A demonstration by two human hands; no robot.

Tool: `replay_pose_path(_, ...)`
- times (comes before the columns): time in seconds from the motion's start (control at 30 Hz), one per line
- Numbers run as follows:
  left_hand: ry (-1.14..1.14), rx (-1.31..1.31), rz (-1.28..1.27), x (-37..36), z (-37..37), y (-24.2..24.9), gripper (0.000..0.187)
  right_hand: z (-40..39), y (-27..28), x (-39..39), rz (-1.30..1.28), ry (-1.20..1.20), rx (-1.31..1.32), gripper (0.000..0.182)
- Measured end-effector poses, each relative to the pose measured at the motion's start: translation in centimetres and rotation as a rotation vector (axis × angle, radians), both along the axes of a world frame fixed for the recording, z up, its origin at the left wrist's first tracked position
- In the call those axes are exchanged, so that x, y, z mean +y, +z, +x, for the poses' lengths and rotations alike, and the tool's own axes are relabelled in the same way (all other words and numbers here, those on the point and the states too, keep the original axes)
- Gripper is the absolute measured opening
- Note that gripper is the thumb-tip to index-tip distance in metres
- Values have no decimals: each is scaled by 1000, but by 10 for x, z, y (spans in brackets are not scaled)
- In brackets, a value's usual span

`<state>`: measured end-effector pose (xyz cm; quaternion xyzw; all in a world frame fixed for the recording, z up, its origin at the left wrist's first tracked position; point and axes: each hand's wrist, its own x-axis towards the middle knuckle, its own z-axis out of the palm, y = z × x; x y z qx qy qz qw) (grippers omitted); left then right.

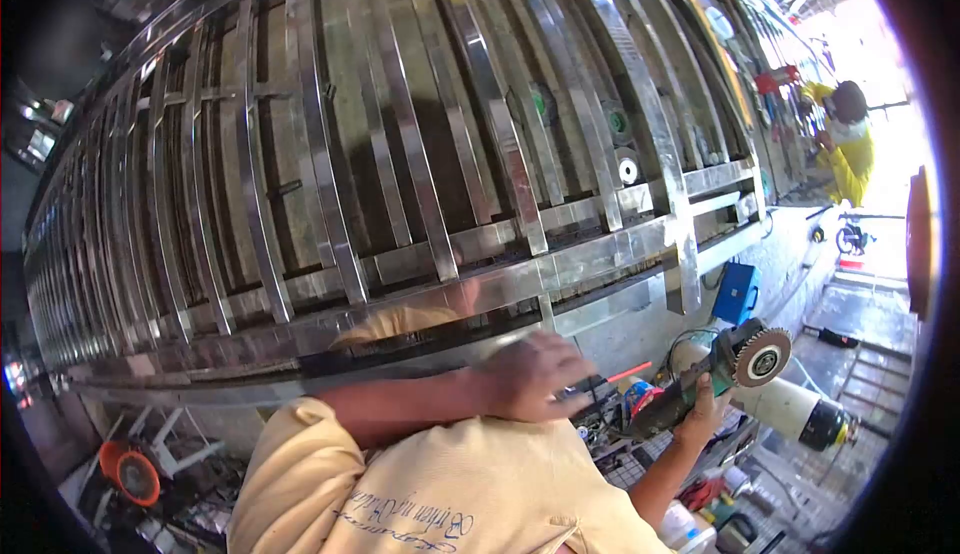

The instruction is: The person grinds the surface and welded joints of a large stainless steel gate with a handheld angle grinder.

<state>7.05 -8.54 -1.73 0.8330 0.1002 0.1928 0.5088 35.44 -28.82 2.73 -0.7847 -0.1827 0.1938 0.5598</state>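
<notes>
My right hand [706, 412] is wrapped around the body of an angle grinder [668, 406], out to the right of my torso. The grinder's round disc [763, 357] faces up, with a notched dark edge and a pale centre. In front of my chest, my left hand [535, 376] has its fingers loosely apart and nothing visible in them. A dark cord [598, 394] runs just beyond those fingertips. Close ahead of the left hand lies the edge of a large frame of shiny metal bars [520, 289], which mirrors part of my arm.
Near the frame's right corner sits a blue box [737, 292]. A pale gas cylinder [790, 412] lies behind the grinder. Tools and bottles crowd the lower right. An orange disc-shaped item [137, 478] is at lower left. A person in yellow [850, 159] is at the far right.
</notes>
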Motion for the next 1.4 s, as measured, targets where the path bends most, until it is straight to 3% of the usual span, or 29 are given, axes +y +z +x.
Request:
replay_pose_path(0.13,-231,62,-212,-29,32,32,81,-73,39,53,279,-61,157,68)
replay_pose_path(0.23,-79,88,-449,-32,51,48,91,-94,52,80,472,-45,267,69)
replay_pose_path(0.37,-296,2,-696,5,39,64,87,-94,59,104,806,240,525,70)
replay_pose_path(0.5,-611,-13,-1007,10,23,34,81,-98,34,108,887,484,559,81)
replay_pose_path(0.53,-683,29,-997,19,21,26,85,-103,26,108,885,461,575,85)
replay_pose_path(0.73,-418,188,-914,13,25,11,88,-107,3,100,688,53,594,88)
replay_pose_path(0.8,-455,226,-929,22,26,9,88,-112,3,113,636,-64,548,90)
replay_pose_path(0.9,-452,160,-961,29,27,-3,88,-112,4,118,498,-109,492,93)
replay_pose_path(1.03,-494,223,-1027,44,16,0,86,-120,3,132,489,-146,480,91)
replay_pose_path(1.1,-548,131,-1037,52,17,-5,82,-129,3,139,496,-199,461,92)
replay_pose_path(1.23,-753,154,-1105,70,4,-9,75,-145,-11,128,634,85,659,109)
replay_pose_path(1.27,-726,204,-1009,75,-6,-9,73,-151,-9,129,559,168,649,111)
replay_pose_path(1.37,-787,279,-992,98,-35,-4,74,-172,-16,137,578,315,784,104)
replay_pose_path(1.4,-660,346,-898,99,-42,0,76,-178,-24,139,596,329,827,101)
